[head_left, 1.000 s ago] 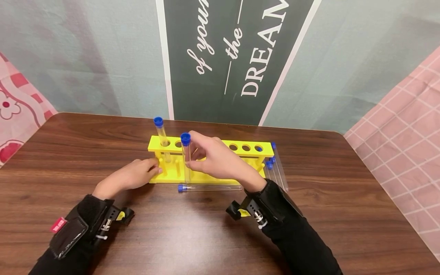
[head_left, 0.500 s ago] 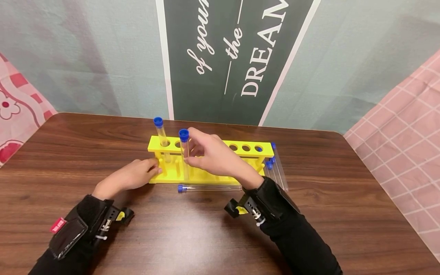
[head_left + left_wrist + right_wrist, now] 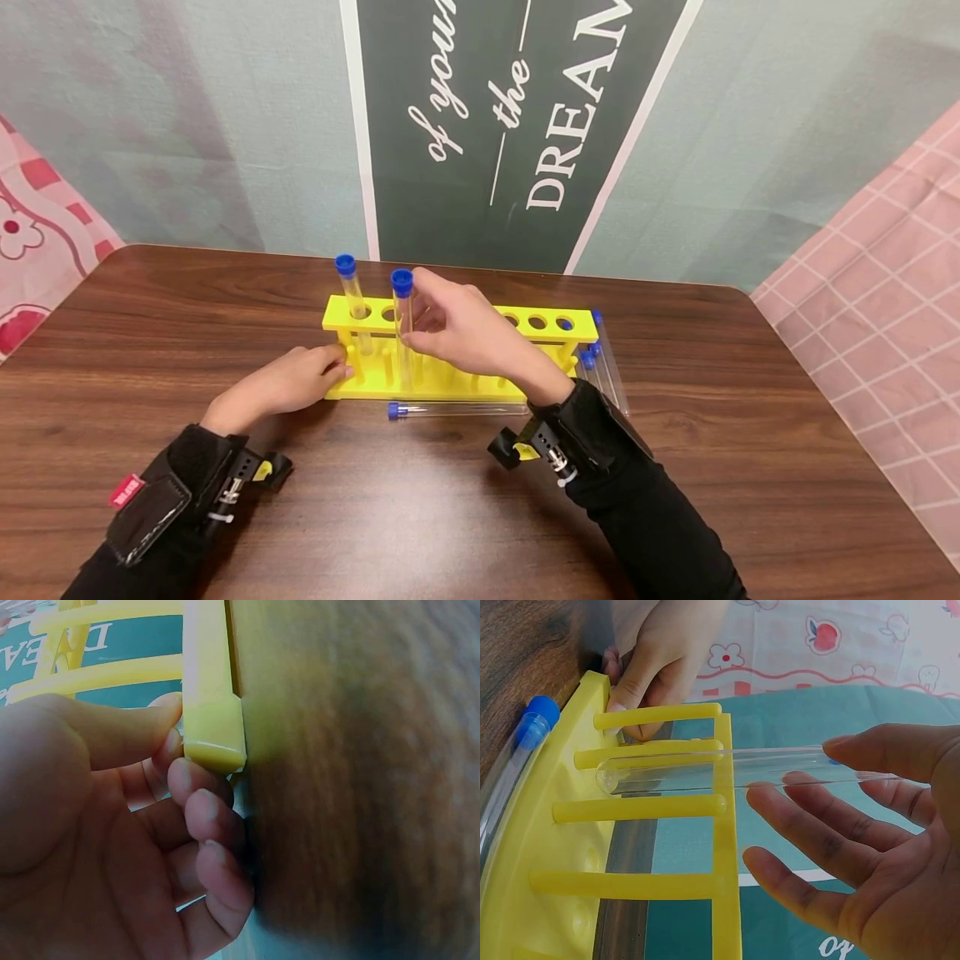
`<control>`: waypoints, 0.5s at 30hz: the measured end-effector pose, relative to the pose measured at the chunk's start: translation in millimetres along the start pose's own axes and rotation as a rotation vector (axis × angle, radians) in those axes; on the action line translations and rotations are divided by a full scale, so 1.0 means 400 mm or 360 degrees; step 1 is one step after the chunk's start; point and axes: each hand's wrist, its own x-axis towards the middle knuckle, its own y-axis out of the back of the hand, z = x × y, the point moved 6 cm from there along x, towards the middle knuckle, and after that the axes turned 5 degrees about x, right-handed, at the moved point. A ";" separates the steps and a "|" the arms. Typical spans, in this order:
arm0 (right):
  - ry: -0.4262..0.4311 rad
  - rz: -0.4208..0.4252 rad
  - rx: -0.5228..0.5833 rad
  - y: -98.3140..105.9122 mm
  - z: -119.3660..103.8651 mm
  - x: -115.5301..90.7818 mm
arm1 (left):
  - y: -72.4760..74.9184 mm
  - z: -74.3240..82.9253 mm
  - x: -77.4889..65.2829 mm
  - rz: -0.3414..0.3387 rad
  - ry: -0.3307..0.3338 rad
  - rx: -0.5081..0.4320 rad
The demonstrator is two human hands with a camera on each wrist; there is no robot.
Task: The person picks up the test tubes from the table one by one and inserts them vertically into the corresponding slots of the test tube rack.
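A yellow test tube rack (image 3: 442, 388) stands on the table. My left hand (image 3: 303, 379) pinches the left end of its base; in the left wrist view the thumb and curled fingertips are at that base end (image 3: 214, 735). My right hand (image 3: 472, 333) pinches a clear test tube (image 3: 403, 315) with a blue cap, held nearly upright. In the head view this tube overlaps the rack near its second hole from the left, and its rounded lower end (image 3: 615, 776) is by the pegs in the right wrist view. Another blue-capped test tube (image 3: 349, 287) stands in the leftmost hole.
One capped tube (image 3: 461, 410) lies along the rack's front edge. Several more capped tubes (image 3: 611, 375) lie beside its right end. Brown wooden table (image 3: 390, 517) extends around the rack, with a printed cloth backdrop (image 3: 262, 125) behind it.
My right hand has raised the test tube a little and moved slightly farther back over the rack. My left hand has stayed at the base end.
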 end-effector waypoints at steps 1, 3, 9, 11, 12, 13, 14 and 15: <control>-0.0004 0.0002 -0.0002 0.001 0.000 0.001 | 0.000 0.000 0.000 0.0000 0.0000 0.0000; -0.0004 0.0004 -0.0004 0.003 -0.001 0.002 | 0.000 0.000 0.000 -0.0001 0.0002 -0.0001; -0.0014 -0.0001 -0.0009 0.004 -0.002 0.007 | -0.004 -0.002 0.000 -0.0010 0.0016 -0.0004; -0.0010 0.0000 0.0005 0.006 -0.004 0.008 | -0.004 -0.002 0.000 -0.0009 0.0016 -0.0003; -0.0005 0.0001 0.0014 0.007 -0.004 0.009 | -0.004 -0.002 0.000 -0.0009 0.0015 -0.0003; 0.0002 0.0002 0.0022 0.008 -0.005 0.010 | -0.004 -0.002 -0.001 -0.0007 0.0015 -0.0002; 0.0008 0.0003 0.0035 0.009 -0.006 0.011 | -0.004 -0.001 -0.001 -0.0007 0.0015 -0.0002; 0.0011 0.0004 0.0041 0.010 -0.006 0.012 | -0.003 -0.001 -0.001 -0.0006 0.0014 -0.0003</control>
